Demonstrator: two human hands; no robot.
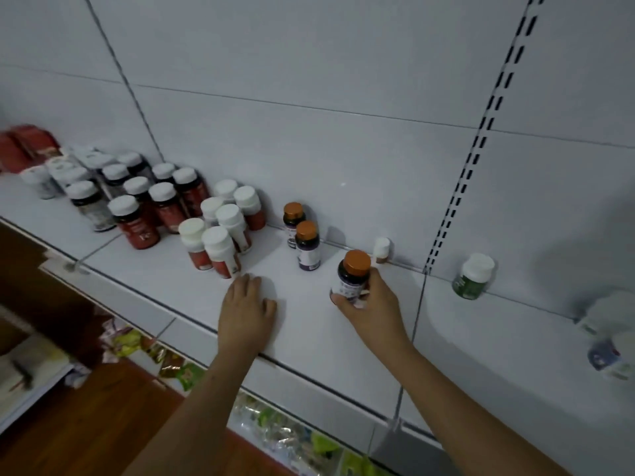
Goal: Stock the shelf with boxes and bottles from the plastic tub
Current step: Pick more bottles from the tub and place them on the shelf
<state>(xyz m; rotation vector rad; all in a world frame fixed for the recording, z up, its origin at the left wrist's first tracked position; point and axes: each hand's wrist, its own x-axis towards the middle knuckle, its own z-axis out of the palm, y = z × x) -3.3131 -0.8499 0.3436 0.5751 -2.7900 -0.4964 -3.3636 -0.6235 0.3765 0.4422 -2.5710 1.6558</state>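
Both forearms are bare, without sleeves or jewellery.

I see a dark bottle with an orange cap on my white shelf; red, white-capped bottles toward its left end.

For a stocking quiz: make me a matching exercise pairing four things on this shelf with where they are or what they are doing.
Column one:
1. dark bottle with orange cap in the right hand
2. green-labelled bottle with white cap
3. left hand
4. red boxes

Column two:
A. far left end of the white shelf
B. lying flat on the shelf, holding nothing
C. gripped by fingers
D. standing alone past the slotted upright, against the back panel

Pairs: 1-C, 2-D, 3-B, 4-A
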